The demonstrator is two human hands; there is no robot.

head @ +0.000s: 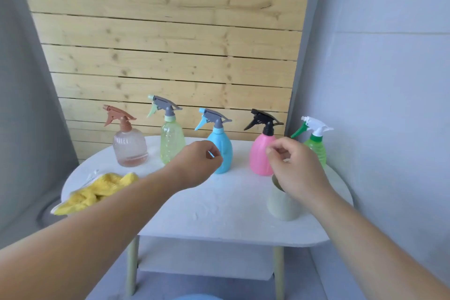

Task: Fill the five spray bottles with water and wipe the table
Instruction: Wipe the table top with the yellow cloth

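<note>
Several spray bottles stand in a row at the back of the white table (219, 204): a clear pinkish one (130, 147), a yellow-green one (171, 145), a blue one (222, 151), a pink one with a black trigger (261, 153) and a green one with a white trigger (316, 147). My left hand (198, 163) hovers in front of the blue bottle, fingers curled, holding nothing. My right hand (294, 168) hovers with curled fingers over a pale green cup (283, 204), between the pink and green bottles. A yellow cloth (95, 192) lies at the table's left edge.
A wooden slat wall stands right behind the bottles. Grey curtain hangs on the left and a pale wall on the right. The table has a lower shelf (207, 263) and pale legs. A blue round object (197, 297) shows at the bottom edge.
</note>
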